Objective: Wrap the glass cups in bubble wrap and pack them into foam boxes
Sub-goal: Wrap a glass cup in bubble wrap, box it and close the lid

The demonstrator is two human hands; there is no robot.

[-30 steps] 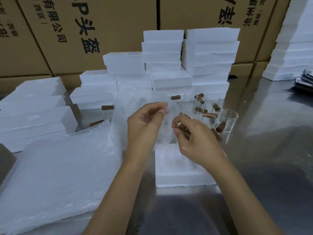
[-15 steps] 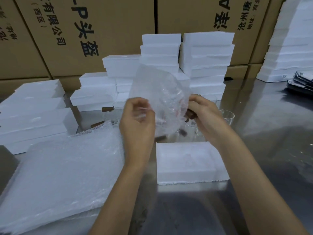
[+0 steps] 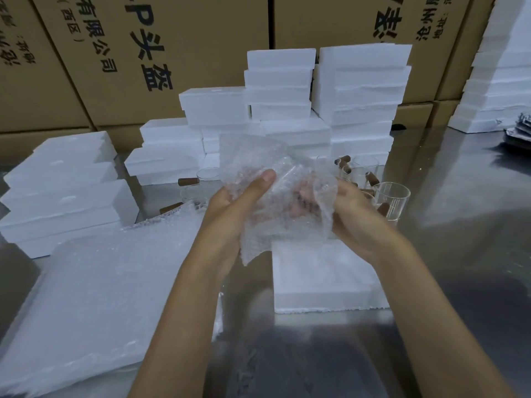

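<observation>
Fingers of the left hand [image 3: 230, 209] curled under the bubble wrap sheet [image 3: 273, 196], thumb laid flat over its top and pressing it down; fingers of the right hand [image 3: 355, 216] mostly hidden behind the film, seemingly cupped round the bundle from 3 o'clock, exact pose impossible to tell. Held in the air between both hands, above the foam box [image 3: 324, 280] lying at 6 o'clock of the bundle. Something dark and brownish visible through the film, probably a cup with its handle, too blurred to be sure.

Likely handling: film light, limp and springy, apt to unfold unless pinned by a thumb; glass inside rigid, smooth, breakable, slippery within loose plastic. Best taken round the cup's body with a full cupped palm, not by the loose corner hanging at 6 o'clock, nor by the handle.

More glass cups [image 3: 393, 201] with brown handles standing at 2 o'clock of the hands, close together, easy to knock. Stack of bubble wrap [image 3: 100, 297] at 8 o'clock. Closed foam boxes piled at 12 o'clock [image 3: 362, 90], at 10 o'clock and at the far right edge.

Steel table [image 3: 474, 254] shiny and hard, unforgiving to dropped glass. Cardboard cartons [image 3: 186, 53] walling the back, printed with Chinese characters. Dark flat packets [image 3: 520, 133] at the right edge, contents unclear.
</observation>
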